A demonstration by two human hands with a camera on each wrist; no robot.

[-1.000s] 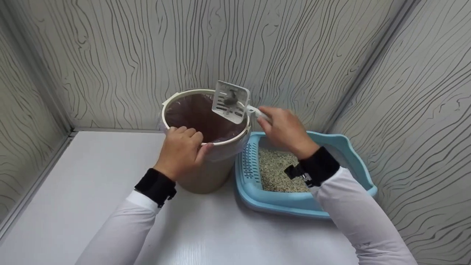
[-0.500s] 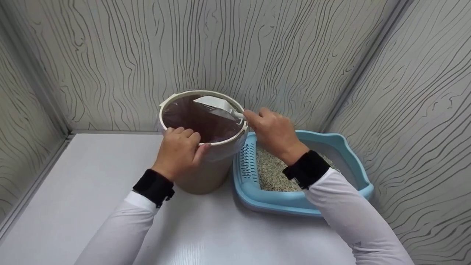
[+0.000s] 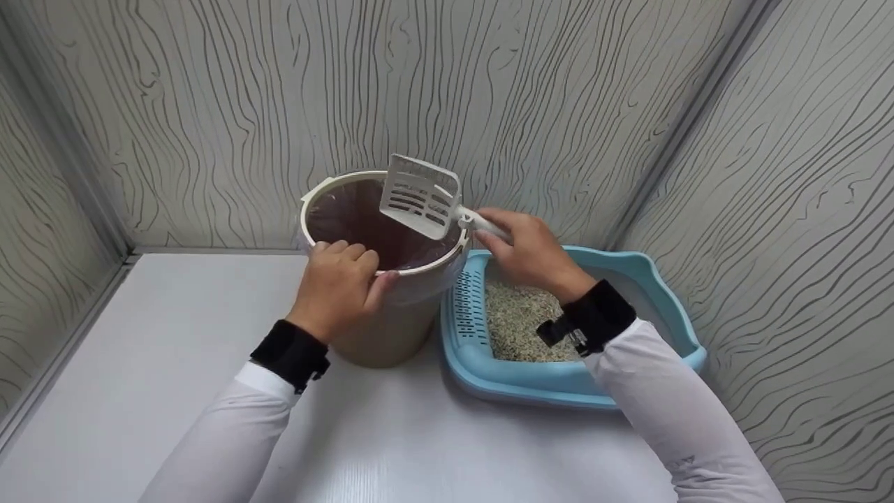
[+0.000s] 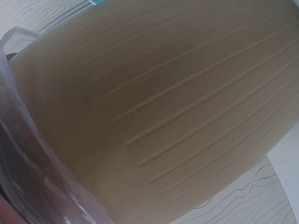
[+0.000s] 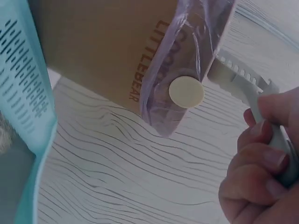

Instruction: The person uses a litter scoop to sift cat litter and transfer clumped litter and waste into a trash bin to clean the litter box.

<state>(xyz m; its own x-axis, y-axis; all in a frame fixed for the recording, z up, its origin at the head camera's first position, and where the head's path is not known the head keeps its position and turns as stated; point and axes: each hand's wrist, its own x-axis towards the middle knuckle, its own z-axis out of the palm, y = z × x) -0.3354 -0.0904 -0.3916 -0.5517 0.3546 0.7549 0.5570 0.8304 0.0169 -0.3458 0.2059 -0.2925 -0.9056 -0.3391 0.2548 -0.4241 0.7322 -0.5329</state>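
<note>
My left hand grips the near rim of a brown trash bin, its fingers over the edge and its thumb along the outside. A thin see-through bag lines the bin and folds over the rim. My right hand holds a white slotted litter scoop by its handle, also plain in the right wrist view. The scoop's blade is tilted over the right side of the bin's mouth, with nothing on it. In the left wrist view the ribbed bin wall fills most of the picture; only a sliver of the hand shows.
A light blue litter box with pale granular litter stands right of the bin, partly beneath my right forearm. Both rest on a white surface. Wood-patterned panels rise behind and at both sides.
A second ago a grey clump lay on the scoop. The scoop was turned over inside the bin's mouth, then raised upright again, bare. My left hand has stayed on the rim.
</note>
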